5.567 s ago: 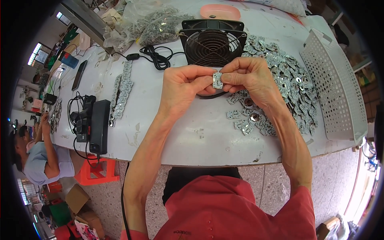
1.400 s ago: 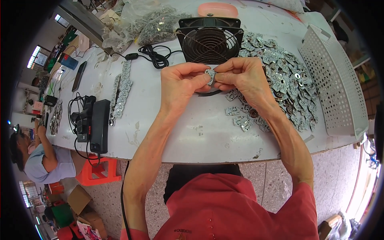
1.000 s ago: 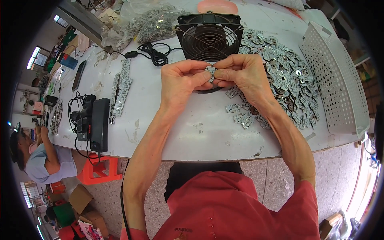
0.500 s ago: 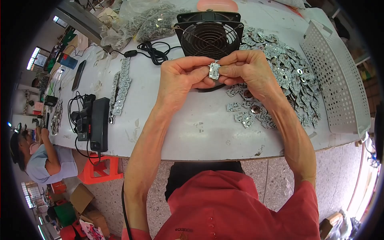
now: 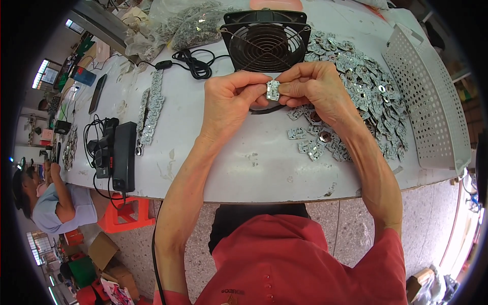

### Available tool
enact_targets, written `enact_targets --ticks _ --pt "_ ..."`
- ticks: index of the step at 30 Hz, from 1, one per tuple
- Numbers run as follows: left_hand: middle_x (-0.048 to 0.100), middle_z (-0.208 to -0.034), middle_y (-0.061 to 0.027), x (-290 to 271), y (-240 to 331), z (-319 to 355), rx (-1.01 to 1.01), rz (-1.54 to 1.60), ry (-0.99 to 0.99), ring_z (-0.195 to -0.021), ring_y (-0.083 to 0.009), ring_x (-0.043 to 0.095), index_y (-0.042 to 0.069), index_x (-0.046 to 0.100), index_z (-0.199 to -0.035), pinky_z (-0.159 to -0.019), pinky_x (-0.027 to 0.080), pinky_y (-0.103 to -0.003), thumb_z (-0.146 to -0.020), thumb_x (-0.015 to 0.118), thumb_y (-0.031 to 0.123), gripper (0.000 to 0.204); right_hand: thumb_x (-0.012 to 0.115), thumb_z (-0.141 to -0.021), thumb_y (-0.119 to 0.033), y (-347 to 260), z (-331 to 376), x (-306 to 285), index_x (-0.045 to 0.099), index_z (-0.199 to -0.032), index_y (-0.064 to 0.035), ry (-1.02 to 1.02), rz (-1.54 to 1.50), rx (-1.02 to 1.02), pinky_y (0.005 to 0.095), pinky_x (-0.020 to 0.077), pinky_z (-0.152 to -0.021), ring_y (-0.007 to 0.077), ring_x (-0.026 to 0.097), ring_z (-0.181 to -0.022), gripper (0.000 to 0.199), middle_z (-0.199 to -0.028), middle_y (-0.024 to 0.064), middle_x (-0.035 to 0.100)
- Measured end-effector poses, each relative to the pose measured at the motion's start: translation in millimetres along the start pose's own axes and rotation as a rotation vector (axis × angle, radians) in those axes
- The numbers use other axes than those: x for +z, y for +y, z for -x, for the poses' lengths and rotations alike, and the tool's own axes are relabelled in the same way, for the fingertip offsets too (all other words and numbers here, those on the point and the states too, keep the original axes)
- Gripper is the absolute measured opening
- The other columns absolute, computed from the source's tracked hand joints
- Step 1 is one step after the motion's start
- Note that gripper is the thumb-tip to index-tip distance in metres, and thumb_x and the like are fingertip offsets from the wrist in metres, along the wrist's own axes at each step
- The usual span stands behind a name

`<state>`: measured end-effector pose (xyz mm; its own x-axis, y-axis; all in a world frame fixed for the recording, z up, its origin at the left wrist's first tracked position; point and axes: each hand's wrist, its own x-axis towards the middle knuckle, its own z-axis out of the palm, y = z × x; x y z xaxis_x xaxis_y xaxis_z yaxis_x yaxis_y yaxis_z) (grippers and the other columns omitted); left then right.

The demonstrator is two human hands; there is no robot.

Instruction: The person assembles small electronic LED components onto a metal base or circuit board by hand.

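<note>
Right between the left hand (image 5: 229, 99) and the right hand (image 5: 317, 92) sits one small metal plate (image 5: 273, 90), near one black fan (image 5: 267, 48). One heap (image 5: 373, 96) of similar pieces, too many to count, spreads beside the right hand. Both hands are nearly closed, thumbs and fingers pinching the plate's opposite sides.

Plate (image 5: 273, 90), one: small, silvery, uneven-edged; was pinched, face toward camera, between left hand (image 5: 227, 104) and right hand (image 5: 319, 93).
</note>
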<state>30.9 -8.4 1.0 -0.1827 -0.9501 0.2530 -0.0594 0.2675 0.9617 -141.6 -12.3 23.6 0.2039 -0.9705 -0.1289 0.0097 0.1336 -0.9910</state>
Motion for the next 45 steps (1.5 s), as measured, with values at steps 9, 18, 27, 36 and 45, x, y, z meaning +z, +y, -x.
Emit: enact_targets --ticks 9,18,27,36,45 --pt "0.064 -0.07 -0.0067 2.3 -0.2 0.7 0.007 -0.019 0.026 -0.059 -0.009 0.058 -0.003 0.067 -0.087 -0.055 0.051 -0.021 -0.077 0.059 -0.006 0.014 0.062 -0.071 0.004 1.9 -0.7 0.4 0.064 -0.086 0.0066 0.012 0.012 -0.002 0.0204 0.0508 -0.053 0.0129 0.06 -0.059 0.015 -0.071 0.0126 0.063" --pt "0.064 -0.07 -0.0059 1.3 -1.9 -2.2 -0.059 0.036 0.017 -0.058 -0.0083 0.058 -0.003 0.066 -0.089 -0.054 0.051 -0.021 -0.079 0.058 -0.004 0.014 0.062 -0.073 0.003 3.7 -1.5 1.8 0.063 -0.087 0.0078 0.029 -0.008 -0.021 0.0207 0.0505 -0.055 0.0141 0.061 -0.06 0.015 -0.072 0.0121 0.062" --pt "0.064 -0.072 -0.0087 -1.4 0.9 -3.1 -0.126 0.143 0.016 -0.06 -0.0118 0.061 -0.004 0.064 -0.094 -0.054 0.052 -0.022 -0.08 0.057 -0.003 0.016 0.062 -0.073 0.004 4.0 -2.5 4.4 0.062 -0.088 0.0078 0.033 -0.048 -0.044 0.0213 0.0509 -0.055 0.0144 0.062 -0.062 0.015 -0.074 0.0118 0.063" --pt "0.063 -0.073 -0.0103 -3.2 4.3 -3.8 -0.235 0.291 0.039 -0.06 -0.0149 0.062 -0.005 0.063 -0.096 -0.057 0.055 -0.025 -0.081 0.056 0.0 0.017 0.062 -0.075 0.003 3.8 -0.4 6.9 0.062 -0.087 0.007 0.04 -0.025 -0.128 0.0214 0.0507 -0.058 0.0137 0.062 -0.064 0.013 -0.074 0.0108 0.064" --pt "0.063 -0.074 -0.0125 -4.0 6.5 -3.5 -0.322 0.367 0.062 -0.061 -0.0174 0.063 -0.008 0.062 -0.092 -0.056 0.056 -0.026 -0.08 0.059 0.004 0.017 0.06 -0.074 0.003 9.3 -2.2 10.2 0.063 -0.085 0.0059 0.086 0.044 -0.272 0.0219 0.0503 -0.058 0.012 0.062 -0.062 0.011 -0.071 0.0095 0.064"
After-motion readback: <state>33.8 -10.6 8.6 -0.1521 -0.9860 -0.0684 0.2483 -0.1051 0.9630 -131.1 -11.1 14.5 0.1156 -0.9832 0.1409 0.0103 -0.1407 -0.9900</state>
